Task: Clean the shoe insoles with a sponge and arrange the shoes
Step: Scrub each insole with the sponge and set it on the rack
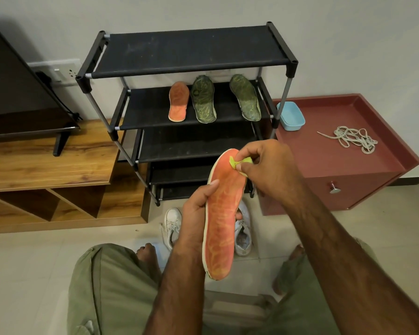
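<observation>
Over on the left, a dark TV (15, 81) stands on a wooden unit (46, 165), plugged in at the wall socket (63, 71). To the right, a maroon cabinet (336, 165) carries a blue tub (291, 116) at its back corner, with a tangle of pale cord (353, 139) well apart from it.

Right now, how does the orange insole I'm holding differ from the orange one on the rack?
The held insole sits in the left hand, the right hand pinching a yellow sponge at its toe; the rack insole lies untouched on a shelf. The rack insole's toe looks darker than the held insole's. Both are orange.
</observation>
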### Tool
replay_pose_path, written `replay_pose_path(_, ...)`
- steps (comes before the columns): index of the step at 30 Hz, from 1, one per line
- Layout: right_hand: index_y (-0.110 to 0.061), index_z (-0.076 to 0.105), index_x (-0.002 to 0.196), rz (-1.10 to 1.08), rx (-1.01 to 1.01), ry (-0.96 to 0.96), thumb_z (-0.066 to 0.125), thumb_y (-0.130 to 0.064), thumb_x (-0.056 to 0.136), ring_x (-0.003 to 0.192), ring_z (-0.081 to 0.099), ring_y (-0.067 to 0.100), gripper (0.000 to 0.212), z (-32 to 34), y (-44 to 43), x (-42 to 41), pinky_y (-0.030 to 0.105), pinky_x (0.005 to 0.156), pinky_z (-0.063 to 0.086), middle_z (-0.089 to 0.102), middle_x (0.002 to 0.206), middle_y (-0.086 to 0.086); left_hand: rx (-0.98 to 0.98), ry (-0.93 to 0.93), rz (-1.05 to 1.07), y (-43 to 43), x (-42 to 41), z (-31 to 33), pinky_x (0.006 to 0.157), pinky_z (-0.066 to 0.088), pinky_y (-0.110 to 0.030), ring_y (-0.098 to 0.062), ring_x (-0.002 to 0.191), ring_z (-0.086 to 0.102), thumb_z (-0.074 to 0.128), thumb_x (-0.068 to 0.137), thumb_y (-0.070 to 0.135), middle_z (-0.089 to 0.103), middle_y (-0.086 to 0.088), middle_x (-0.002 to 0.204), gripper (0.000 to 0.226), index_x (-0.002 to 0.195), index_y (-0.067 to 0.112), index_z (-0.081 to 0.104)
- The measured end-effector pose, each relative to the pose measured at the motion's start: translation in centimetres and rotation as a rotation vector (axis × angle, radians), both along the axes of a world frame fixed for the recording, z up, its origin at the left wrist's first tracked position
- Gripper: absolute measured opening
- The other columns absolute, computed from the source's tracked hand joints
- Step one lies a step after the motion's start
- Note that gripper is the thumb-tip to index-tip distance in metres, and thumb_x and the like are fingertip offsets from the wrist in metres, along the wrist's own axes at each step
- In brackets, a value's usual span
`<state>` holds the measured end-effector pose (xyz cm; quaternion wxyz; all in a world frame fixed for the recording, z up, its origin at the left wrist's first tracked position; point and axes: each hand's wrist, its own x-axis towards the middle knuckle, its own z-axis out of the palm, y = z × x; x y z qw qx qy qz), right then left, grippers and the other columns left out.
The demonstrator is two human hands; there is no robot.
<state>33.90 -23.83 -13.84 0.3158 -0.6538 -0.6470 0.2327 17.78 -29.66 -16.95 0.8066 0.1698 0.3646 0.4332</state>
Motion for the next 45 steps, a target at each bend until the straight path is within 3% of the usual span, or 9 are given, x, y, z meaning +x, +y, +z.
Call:
replay_pose_path(4, -0.031, 0.081, 0.086, 0.186, -0.167, -0.042, 0.087, -0.024, 0.080, 0.074, 0.069, 0.006, 0.011, 0.5, -0.2, -0.3, 0.023, 0.068, 0.057, 0.075, 0.081, -0.012, -0.014, -0.005, 0.014, -0.2, 0.0, -0.4, 0.055, 0.053, -0.030, -0.025, 0.062, 0.057, 0.060, 0.094, 0.033, 0.062, -0.020, 0.089, 0.046, 0.115, -0.008, 0.068)
replay_pose_path(8, -0.032, 0.078, 0.085, -0.004, -0.038, -0.049, 0.085, -0.026, 0.082, 0.070, 0.065, 0.001, 0.010, 0.1, 0.1, -0.3, 0.024, 0.070, 0.055, 0.070, 0.077, -0.016, -0.014, -0.007, -0.005, -0.1, -0.1, -0.1, 0.051, 0.053, -0.029, -0.025, 0.060, 0.056, 0.059, 0.092, 0.031, 0.060, -0.019, 0.083, 0.040, 0.097, -0.004, 0.077)
replay_pose_path(10, -0.032, 0.080, 0.085, 0.132, -0.090, -0.070, 0.085, -0.023, 0.082, 0.067, 0.064, -0.002, 0.011, 0.4, -0.2, -0.7, 0.022, 0.065, 0.053, 0.069, 0.076, -0.018, -0.012, 0.007, 0.016, -0.2, -0.1, 0.0, 0.052, 0.052, -0.029, -0.024, 0.061, 0.055, 0.058, 0.093, 0.030, 0.061, -0.018, 0.083, 0.039, 0.099, -0.004, 0.077)
replay_pose_path(13, -0.031, 0.082, 0.085, 0.252, -0.162, -0.060, 0.087, -0.025, 0.080, 0.069, 0.067, 0.001, 0.009, 0.8, -0.4, -0.4, 0.032, 0.069, 0.059, 0.073, 0.077, -0.014, -0.041, 0.013, 0.010, -0.4, -0.5, -0.5, 0.050, 0.049, -0.027, -0.023, 0.058, 0.056, 0.059, 0.092, 0.033, 0.059, -0.018, 0.085, 0.042, 0.104, -0.004, 0.074)
replay_pose_path(19, -0.031, 0.074, 0.107, -0.054, 0.021, 0.490, 0.066, -0.004, 0.096, 0.077, 0.071, 0.017, 0.030, 0.0, -1.4, 0.7, 0.036, 0.060, 0.063, 0.065, 0.093, -0.007, -0.042, 0.058, -0.002, -0.5, -1.9, -0.7, 0.048, 0.051, -0.026, -0.023, 0.059, 0.060, 0.063, 0.088, 0.037, 0.066, -0.023, 0.095, 0.054, 0.118, -0.008, 0.068)
replay_pose_path(25, -0.019, 0.080, 0.101, -0.092, -0.087, 0.858, 0.062, 0.016, 0.089, 0.100, 0.075, 0.017, 0.041, -2.1, -3.6, -1.0, 0.027, 0.081, 0.060, 0.078, 0.104, 0.000, -0.039, 0.125, -0.040, -0.8, -2.0, -0.3, 0.044, 0.050, -0.026, -0.024, 0.057, 0.060, 0.067, 0.085, 0.038, 0.063, -0.017, 0.081, 0.060, 0.123, -0.008, 0.062)
replay_pose_path(31, -0.032, 0.079, 0.089, -0.159, 0.034, 0.433, 0.084, -0.007, 0.081, 0.086, 0.073, 0.008, 0.026, -3.0, -3.4, -1.3, 0.035, 0.082, 0.061, 0.075, 0.098, -0.010, -0.050, 0.132, -0.032, -0.9, -1.9, 0.2, 0.044, 0.050, -0.027, -0.025, 0.055, 0.056, 0.060, 0.088, 0.036, 0.063, -0.018, 0.082, 0.054, 0.121, -0.008, 0.061)
replay_pose_path(34, -0.032, 0.077, 0.085, -0.221, 0.105, 0.385, 0.085, -0.013, 0.081, 0.076, 0.071, 0.006, 0.021, -2.5, -3.0, -1.7, 0.033, 0.072, 0.061, 0.075, 0.085, -0.014, -0.050, 0.108, -0.010, -0.9, -1.8, 0.3, 0.046, 0.051, -0.027, -0.025, 0.054, 0.056, 0.061, 0.090, 0.037, 0.064, -0.019, 0.081, 0.051, 0.116, -0.007, 0.064)
replay_pose_path(45, -0.031, 0.079, 0.097, -0.116, 0.074, 0.138, 0.083, -0.030, 0.084, 0.086, 0.066, 0.003, 0.014, -2.6, -3.2, -1.7, 0.034, 0.084, 0.058, 0.072, 0.095, -0.016, -0.022, 0.096, -0.005, -0.7, -1.4, 0.4, 0.049, 0.051, -0.027, -0.023, 0.061, 0.060, 0.050, 0.101, 0.047, 0.072, -0.017, 0.088, 0.051, 0.086, 0.012, 0.083)
